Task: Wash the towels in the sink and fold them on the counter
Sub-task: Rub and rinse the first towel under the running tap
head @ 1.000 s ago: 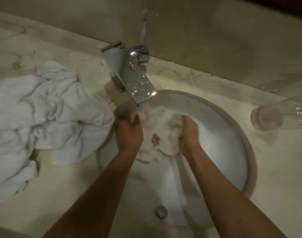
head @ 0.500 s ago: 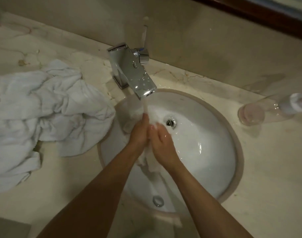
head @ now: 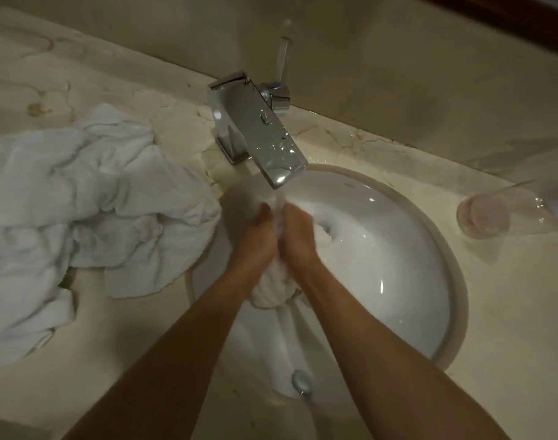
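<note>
1. Head view: both hands are squeezing one white towel (head: pixel 273 290) over the sink (head: pixel 398 265), left hand (head: pixel 255 236) and right hand (head: pixel 298 236) pressing together, fingers curling round it.
2. Water is running from the faucet (head: pixel 258 131) just beyond the hands, onto them.
3. More towels (head: pixel 90 201) are lying bunched on the surface (head: pixel 509 312), left of the left hand.

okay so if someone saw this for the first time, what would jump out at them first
Two hands, the left hand and right hand, squeeze a small white towel over the sink, under water running from the chrome faucet. A heap of white towels lies on the counter at left.
</note>
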A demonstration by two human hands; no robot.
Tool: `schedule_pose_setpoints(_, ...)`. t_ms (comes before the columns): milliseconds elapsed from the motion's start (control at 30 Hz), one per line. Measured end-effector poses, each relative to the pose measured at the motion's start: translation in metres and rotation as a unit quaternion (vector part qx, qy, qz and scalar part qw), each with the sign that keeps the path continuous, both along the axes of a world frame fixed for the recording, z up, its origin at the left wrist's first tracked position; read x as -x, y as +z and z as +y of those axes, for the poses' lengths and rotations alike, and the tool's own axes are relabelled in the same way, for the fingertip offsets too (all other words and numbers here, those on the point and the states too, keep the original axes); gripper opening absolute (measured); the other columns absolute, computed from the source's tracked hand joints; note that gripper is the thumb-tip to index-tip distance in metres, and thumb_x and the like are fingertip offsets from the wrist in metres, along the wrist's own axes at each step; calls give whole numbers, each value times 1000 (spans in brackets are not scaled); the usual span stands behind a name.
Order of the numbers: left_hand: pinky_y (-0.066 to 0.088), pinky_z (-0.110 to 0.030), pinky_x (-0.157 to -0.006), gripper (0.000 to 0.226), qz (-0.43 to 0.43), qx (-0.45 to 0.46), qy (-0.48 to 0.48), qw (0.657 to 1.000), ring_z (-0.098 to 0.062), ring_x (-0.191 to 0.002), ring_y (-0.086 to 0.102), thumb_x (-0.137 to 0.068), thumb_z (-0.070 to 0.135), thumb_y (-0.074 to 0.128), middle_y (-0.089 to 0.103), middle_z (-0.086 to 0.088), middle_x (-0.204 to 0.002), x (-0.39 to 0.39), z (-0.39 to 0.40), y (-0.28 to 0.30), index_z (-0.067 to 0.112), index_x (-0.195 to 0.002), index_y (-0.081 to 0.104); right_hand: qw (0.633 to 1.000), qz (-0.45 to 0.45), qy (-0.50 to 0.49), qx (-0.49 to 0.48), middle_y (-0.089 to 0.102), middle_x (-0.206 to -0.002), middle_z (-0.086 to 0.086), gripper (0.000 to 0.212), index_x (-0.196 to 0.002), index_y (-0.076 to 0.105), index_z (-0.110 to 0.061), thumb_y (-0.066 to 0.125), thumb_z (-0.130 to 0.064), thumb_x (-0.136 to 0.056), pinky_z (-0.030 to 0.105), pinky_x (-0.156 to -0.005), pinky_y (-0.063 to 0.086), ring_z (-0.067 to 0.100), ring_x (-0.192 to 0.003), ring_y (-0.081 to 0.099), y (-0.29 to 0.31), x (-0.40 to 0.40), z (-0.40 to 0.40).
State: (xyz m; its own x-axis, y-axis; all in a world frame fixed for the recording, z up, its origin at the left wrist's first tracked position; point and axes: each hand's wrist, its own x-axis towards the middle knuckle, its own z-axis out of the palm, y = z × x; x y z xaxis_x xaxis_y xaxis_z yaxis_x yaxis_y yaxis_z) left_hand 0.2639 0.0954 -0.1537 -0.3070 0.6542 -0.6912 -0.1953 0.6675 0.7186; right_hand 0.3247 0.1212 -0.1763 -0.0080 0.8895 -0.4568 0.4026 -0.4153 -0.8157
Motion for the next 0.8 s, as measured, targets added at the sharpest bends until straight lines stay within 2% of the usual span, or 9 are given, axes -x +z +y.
schedule_pose_setpoints(100, 48, -26, -80, 37, -56, -4, -6, 998, -20, -104, 52, -108, 37, 28, 58, 2, -94, 13, 12, 7, 25, -82, 50, 996, 47, 21, -68, 60, -70, 4, 39, -70, 57, -10, 41, -41, -87, 39, -71, 45, 25, -75, 58, 14, 9, -24)
schedule_pose_setpoints(267, 37, -22, -84, 41, 104, -17, -163, 981, -16, -102, 58, -109, 31, 26, 61, -3, -105, -9, 0, 10, 13, -113, 63, 993, 58, -102, 29, 46, -69, 9, 23, -66, 44, -15, 42, -29, -83, 57, -74, 45, 27, -72, 45, -2, -7, 36)
schedule_pose_setpoints(400, 36, -24, -79, 39, 135, 4, -126, 983, -9, -85, 61, -109, 20, 28, 60, -7, -87, 7, 33, -10, 9, -84, 57, 994, 12, -103, -20, 61, -71, 5, 31, -67, 55, -15, 45, -25, -94, 44, -73, 49, 25, -75, 59, 18, 12, -5)
schedule_pose_setpoints(467, 39, -24, -80, 35, 186, -19, -227, 956, -22, -98, 62, -108, 21, 33, 63, -8, -92, 3, 18, 4, 5, -99, 63, 987, 36, -159, 1, 59, -68, 0, 31, -67, 55, -15, 46, -20, -96, 41, -71, 46, 21, -73, 56, 20, 5, -5)
schedule_pose_setpoints(600, 39, -20, -68, 35, 237, -61, -192, 950, -27, -89, 60, -100, 34, 49, 54, 2, -85, 0, -52, 18, 4, -101, 67, 892, 264, -294, 220, 62, -84, 14, 22, -81, 61, -4, 46, -13, -95, 39, -78, 51, 29, -80, 62, 10, -51, 15)
schedule_pose_setpoints(667, 52, -22, -64, 27, 165, -10, -49, 985, -19, -85, 62, -95, 23, 55, 60, -1, -103, 11, -69, 4, 5, -111, 68, 823, 403, -302, 263, 65, -105, 19, 28, -102, 65, 0, 45, -18, -95, 39, -96, 48, 31, -98, 64, 7, -79, -7)
schedule_pose_setpoints(700, 57, -30, -67, 28, 42, 33, 49, 997, -22, -83, 65, -93, 14, 53, 66, -6, -103, 18, -71, -1, 0, -114, 67, 799, 444, -292, 281, 65, -118, 18, 36, -116, 65, -2, 45, -26, -98, 40, -102, 46, 31, -110, 62, 5, -89, -21)
schedule_pose_setpoints(767, 54, -47, -89, 33, -199, 80, 167, 962, -33, -91, 67, -93, 12, 47, 69, -16, -105, 25, -67, -7, -2, -118, 64, 779, 486, -253, 306, 57, -138, 19, 52, -139, 55, -6, 43, -42, -104, 44, -112, 39, 32, -129, 53, 5, -93, -48)
schedule_pose_setpoints(800, 52, -46, -94, 33, -246, 81, 170, 951, -32, -96, 67, -96, 19, 47, 68, -17, -110, 22, -61, -7, 1, -119, 63, 799, 468, -222, 305, 54, -142, 20, 56, -143, 51, -4, 44, -45, -105, 46, -116, 35, 33, -133, 50, 5, -89, -59)
